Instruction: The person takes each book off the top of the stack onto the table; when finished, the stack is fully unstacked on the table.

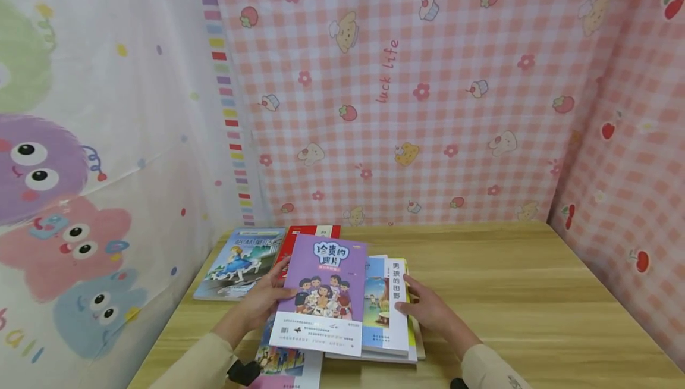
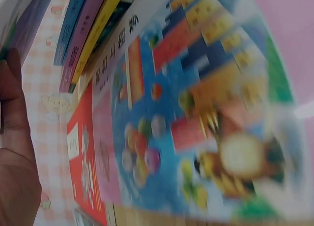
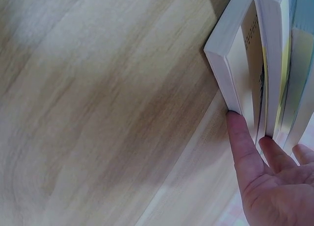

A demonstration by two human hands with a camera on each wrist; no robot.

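Head view: wooden table [image 1: 508,294] filling the near half, walled at the far side and right by pink gingham cloth [image 1: 428,109] printed with strawberries and cupcakes, and at the left by a white curtain [image 1: 80,169] with fuzzy cartoon monsters. Near the table's left edge, a stack of books [image 1: 390,341], fanned and uneven. On top, a purple book [image 1: 321,297] with children on its cover, tilted slightly, overlapping a white-spined book [image 1: 393,308] with a blue picture cover just to its right. Farther left and farther back, a blue book [image 1: 238,264] lying flat, and beside it a red book [image 1: 313,234] half covered by the purple one. At the near left, a colourful book [image 1: 283,365] poking out from under the pile.

Left hand [image 1: 262,303] against the left edge of the purple book, fingers reaching under or along that edge; thumb seen in the left wrist view [image 2: 12,113], beside blurred covers and spines. Whether curled round the book or merely pressed flat, cannot tell.

Right hand [image 1: 430,311] at the right side of the stack, fingers straight and spread. Right wrist view: fingertips [image 3: 238,133] pressed against the page edges of the stack [image 3: 265,64], one finger between two books, palm open, bare table alongside.

Beige sleeves [image 1: 203,359] at both wrists.
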